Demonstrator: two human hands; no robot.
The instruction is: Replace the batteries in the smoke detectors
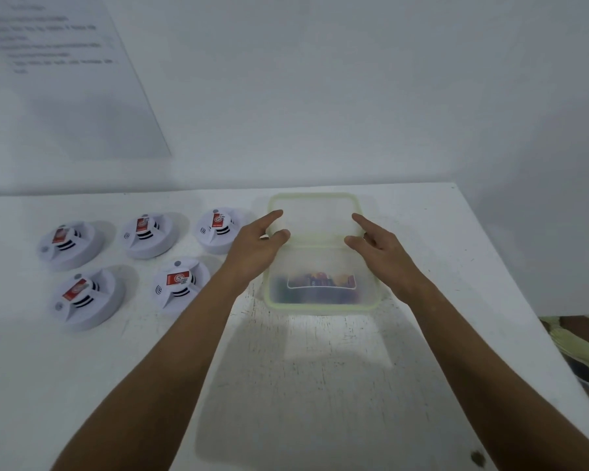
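Several white round smoke detectors (pixel 148 234) with red labels lie in two rows on the left of the white table (pixel 306 385). Right of them stands a translucent plastic box (pixel 320 302) with a pale green rim, and coloured batteries (pixel 320 280) show blurred inside it. Its lid (pixel 313 215) is tilted up over the box's far side. My left hand (pixel 259 239) pinches the lid's left edge. The lid's right edge is pinched by my right hand (pixel 378 241). Both forearms reach in from the bottom of the view.
A printed sheet (pixel 58 73) hangs on the white wall at the upper left. The table meets the wall at the back, and its right edge runs diagonally to the lower right, with a patterned surface (pixel 582 348) beyond it.
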